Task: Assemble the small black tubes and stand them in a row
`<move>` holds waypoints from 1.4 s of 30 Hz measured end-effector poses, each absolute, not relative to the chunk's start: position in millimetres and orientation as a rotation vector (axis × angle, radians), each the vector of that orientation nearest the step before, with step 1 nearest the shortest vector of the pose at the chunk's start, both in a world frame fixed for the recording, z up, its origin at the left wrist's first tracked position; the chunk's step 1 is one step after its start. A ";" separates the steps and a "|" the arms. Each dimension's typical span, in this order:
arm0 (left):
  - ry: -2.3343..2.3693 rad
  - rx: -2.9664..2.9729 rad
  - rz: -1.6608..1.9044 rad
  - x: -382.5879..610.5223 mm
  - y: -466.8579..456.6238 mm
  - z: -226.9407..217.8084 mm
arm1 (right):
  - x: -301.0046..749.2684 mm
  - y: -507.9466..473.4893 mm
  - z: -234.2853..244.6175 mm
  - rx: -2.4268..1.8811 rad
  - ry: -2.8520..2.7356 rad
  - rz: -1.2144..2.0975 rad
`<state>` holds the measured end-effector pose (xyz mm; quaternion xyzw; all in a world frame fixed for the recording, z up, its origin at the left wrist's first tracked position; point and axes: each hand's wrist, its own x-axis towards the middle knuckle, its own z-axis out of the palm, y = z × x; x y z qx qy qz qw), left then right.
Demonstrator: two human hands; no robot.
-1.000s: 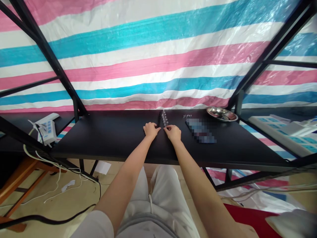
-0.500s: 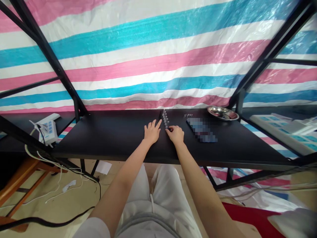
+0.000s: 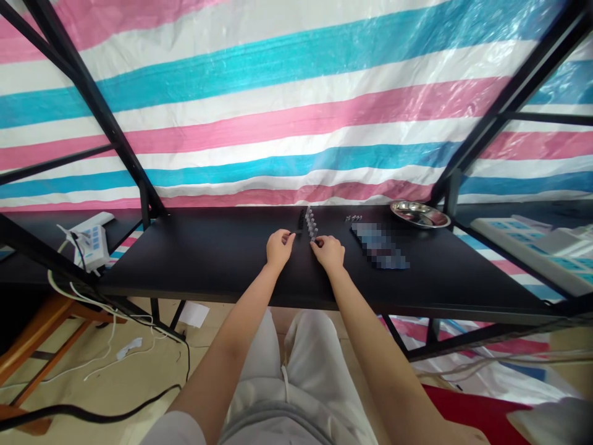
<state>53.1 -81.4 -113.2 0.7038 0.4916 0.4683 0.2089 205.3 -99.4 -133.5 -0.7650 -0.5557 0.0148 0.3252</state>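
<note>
On the black tabletop (image 3: 208,247), a row of small clear or greyish pieces (image 3: 311,224) runs away from me. A row of small black pieces (image 3: 302,219) lies just left of it. My left hand (image 3: 279,248) is closed, thumb and forefinger pinched near the close end of the black row; whatever sits between the tips is too small to name. My right hand (image 3: 330,252) rests on the table, its thumb and forefinger pinched at the near end of the clear row. What those fingertips grip is hidden.
Several small clear pieces (image 3: 353,218) lie farther right, beyond a blurred-out flat object (image 3: 380,246). A shiny metal plate (image 3: 419,214) stands at the back right. Black frame posts (image 3: 115,142) flank the table, and a power strip (image 3: 91,244) is at left.
My left hand has gone from spread fingers to a pinch and drawn back slightly toward me. My right hand stays at the near end of the clear row.
</note>
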 end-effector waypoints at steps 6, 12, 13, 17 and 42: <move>1.270 1.881 1.429 51.6 -84.4 -114.6 | 202.9 -95.1 -129.7 -1.990 -1.530 0.042; 1.314 2.097 1.435 52.9 -83.4 -119.8 | 200.7 -97.5 -127.9 -1.866 -1.749 -0.010; 1.323 2.110 1.435 52.7 -83.0 -120.2 | 200.1 -98.2 -127.6 -1.860 -1.768 -0.027; 1.313 2.146 1.438 52.2 -82.4 -120.6 | 198.4 -100.1 -126.3 -1.841 -1.816 -0.066; 1.085 1.793 1.454 54.4 -81.2 -119.6 | 190.3 -108.9 -125.1 -1.594 -1.903 -0.341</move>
